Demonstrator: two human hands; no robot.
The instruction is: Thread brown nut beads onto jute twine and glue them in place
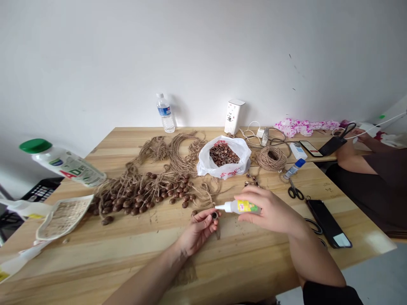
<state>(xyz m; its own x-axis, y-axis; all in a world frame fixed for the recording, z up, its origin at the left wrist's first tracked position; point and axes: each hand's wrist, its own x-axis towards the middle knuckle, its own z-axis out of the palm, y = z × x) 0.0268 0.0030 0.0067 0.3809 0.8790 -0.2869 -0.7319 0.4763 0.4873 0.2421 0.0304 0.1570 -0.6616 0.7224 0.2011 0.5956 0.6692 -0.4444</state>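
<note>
My left hand [195, 233] pinches a small hollow brown shell [214, 215] between thumb and fingers, its dark opening facing up. My right hand [273, 208] is wrapped round a squeeze bottle of glue [243, 206] with a yellow and green label. The bottle lies almost level, its white nozzle pointing left, just above the shell; whether it touches, I cannot tell. Beyond my hands stands a white plastic bag [203, 166] full of brown shell pieces [224, 155]. Left of it lies a pile of brown nuts [140, 199] tied to twine strands [179, 152].
A twine coil [271, 158], a glue stick [294, 168], scissors [295, 192] and a black phone [329, 223] lie to the right. A woven tray [65, 217] and green-capped bottle [68, 163] are left. A water bottle [165, 113] stands behind. Another person's arm [352, 154] shows far right.
</note>
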